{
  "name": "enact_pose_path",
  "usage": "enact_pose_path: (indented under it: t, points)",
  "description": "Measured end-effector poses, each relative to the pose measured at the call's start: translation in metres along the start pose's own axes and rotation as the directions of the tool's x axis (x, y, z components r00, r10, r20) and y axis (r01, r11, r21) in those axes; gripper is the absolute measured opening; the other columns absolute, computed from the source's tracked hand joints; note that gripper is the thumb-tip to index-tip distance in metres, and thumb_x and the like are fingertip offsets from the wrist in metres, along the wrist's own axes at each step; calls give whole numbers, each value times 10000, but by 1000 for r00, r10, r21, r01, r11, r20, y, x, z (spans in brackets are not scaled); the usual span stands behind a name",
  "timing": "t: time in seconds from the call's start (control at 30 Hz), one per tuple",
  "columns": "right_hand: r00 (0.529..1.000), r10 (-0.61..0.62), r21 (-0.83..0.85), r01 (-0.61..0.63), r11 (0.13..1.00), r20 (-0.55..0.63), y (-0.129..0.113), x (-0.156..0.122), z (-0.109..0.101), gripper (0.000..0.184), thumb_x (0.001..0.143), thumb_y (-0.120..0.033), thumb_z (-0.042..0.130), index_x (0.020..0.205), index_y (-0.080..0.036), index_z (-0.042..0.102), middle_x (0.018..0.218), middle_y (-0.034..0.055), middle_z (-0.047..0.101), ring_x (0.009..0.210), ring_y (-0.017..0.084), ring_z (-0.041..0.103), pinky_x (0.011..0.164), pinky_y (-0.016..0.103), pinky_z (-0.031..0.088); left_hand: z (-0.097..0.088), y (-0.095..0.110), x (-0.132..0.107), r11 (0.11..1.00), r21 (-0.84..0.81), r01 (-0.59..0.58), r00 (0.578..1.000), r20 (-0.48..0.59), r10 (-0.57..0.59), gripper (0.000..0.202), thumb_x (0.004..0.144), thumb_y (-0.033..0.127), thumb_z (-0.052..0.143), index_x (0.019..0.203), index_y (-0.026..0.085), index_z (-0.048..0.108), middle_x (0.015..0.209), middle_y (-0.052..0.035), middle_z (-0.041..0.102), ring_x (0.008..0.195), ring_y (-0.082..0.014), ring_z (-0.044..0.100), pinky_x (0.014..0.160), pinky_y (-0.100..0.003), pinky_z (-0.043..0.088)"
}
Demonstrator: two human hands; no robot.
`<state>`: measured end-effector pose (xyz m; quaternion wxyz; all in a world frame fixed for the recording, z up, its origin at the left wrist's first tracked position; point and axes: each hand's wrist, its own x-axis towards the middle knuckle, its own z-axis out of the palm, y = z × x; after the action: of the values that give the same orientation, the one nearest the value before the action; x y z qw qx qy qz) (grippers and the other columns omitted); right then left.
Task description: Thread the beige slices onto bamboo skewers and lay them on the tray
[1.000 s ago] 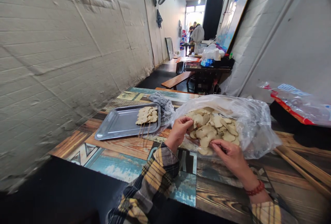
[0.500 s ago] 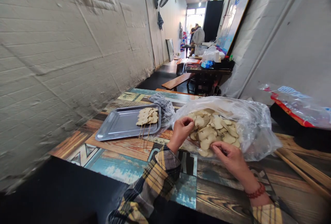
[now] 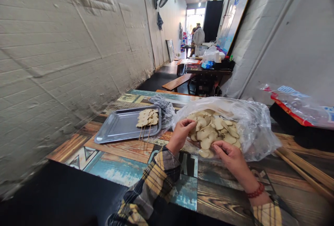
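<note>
Left hand [image 3: 181, 133]: fingers [image 3: 191, 124] pinched shut on one pale slice [image 3: 196, 127] at the mouth of the plastic bag [image 3: 257, 128].

Right hand [image 3: 232, 158]: fingers [image 3: 217, 146] curled, tips against the nearest slices at the bag's front edge; grip on anything impossible to tell.

Slices [image 3: 216, 128]: heaped inside the bag, between and just beyond both hands; thin, flat, roundish with uneven edges, beige, matt.

Plastic bag: clear, thin, crinkled, glossy, mouth open toward the hands, lying on the table [image 3: 122, 165].

Wrists: red bead bracelet [image 3: 252, 194] on the right; yellow-and-dark plaid sleeve [image 3: 153, 184] on the left.

Table: plank-look top, brown wood grain with teal and printed patchwork panels; white lettering on a dark panel beside the left forearm, partly covered, not legible.

Tray [image 3: 114, 128]: rectangular, shallow, brushed metal, left of the plastic bag and apart from it; at its right end, skewered slices [image 3: 147, 118], thin sticks [image 3: 143, 136] jutting over the rim.

Grey crumpled bag [image 3: 164, 104]: between tray and plastic bag.

Bamboo sticks [image 3: 305, 172]: long, pale, laid along the table's right edge.

Packet [image 3: 297, 106]: clear film with red band and blue label, print too small to read, far right.
</note>
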<state>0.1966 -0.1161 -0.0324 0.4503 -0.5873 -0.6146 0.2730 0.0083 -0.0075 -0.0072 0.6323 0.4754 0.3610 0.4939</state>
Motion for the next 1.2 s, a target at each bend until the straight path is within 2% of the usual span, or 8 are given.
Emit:
enact_pose_path:
  t: [0.13,0.2,0.3,0.4,0.63,0.83,1.2]
  points:
    - [998,58,78,-59,995,11,1,0,1,401,883,-556,580,835,-186,727,546,-18,579,488,149,521,463,249,400,5,-1,0,970,-210,119,993,25,-116,491,539,545,899,778,144,744,715,-7,640,628,-101,497,563,-230,352]
    - [998,54,78,-55,995,19,0,0,2,402,881,-557,584,821,-186,728,548,-18,576,498,147,518,471,248,399,9,-2,-2,957,-239,164,986,65,-153,526,499,561,917,745,136,728,696,-4,632,621,-100,504,569,-231,366]
    - [999,26,56,-27,998,29,-3,0,3,401,885,-549,581,811,-187,736,561,-13,588,527,154,543,514,258,428,13,-2,-7,949,-244,199,978,117,-175,494,491,500,942,718,132,703,673,11,612,601,-89,500,577,-227,371]
    - [999,6,29,-7,1000,31,-5,0,4,399,885,-539,579,814,-184,749,588,5,623,563,170,572,552,272,452,14,-1,-10,947,-256,196,979,100,-176,465,484,447,952,711,136,693,674,19,609,596,-86,502,587,-226,374]
    - [999,-1,4,1,1000,40,-4,-1,6,401,891,-532,568,802,-192,760,594,19,647,554,179,575,546,284,452,11,-2,-6,961,-245,131,990,-17,-139,446,460,424,946,686,137,690,646,25,602,587,-88,492,584,-224,358]
    - [1000,-18,-23,18,1000,4,4,-2,12,413,903,-547,552,767,-199,728,531,3,601,503,172,554,508,283,427,13,-6,-6,945,-286,160,986,11,-164,463,441,413,959,709,136,701,660,13,631,585,-96,525,591,-227,392]
    - [995,-84,-98,79,992,-48,6,-3,11,356,915,-472,548,757,-203,720,563,7,635,527,174,572,545,282,440,14,-7,-8,947,-260,187,982,48,-180,451,473,437,953,734,145,729,675,-2,657,605,-112,562,591,-226,431]
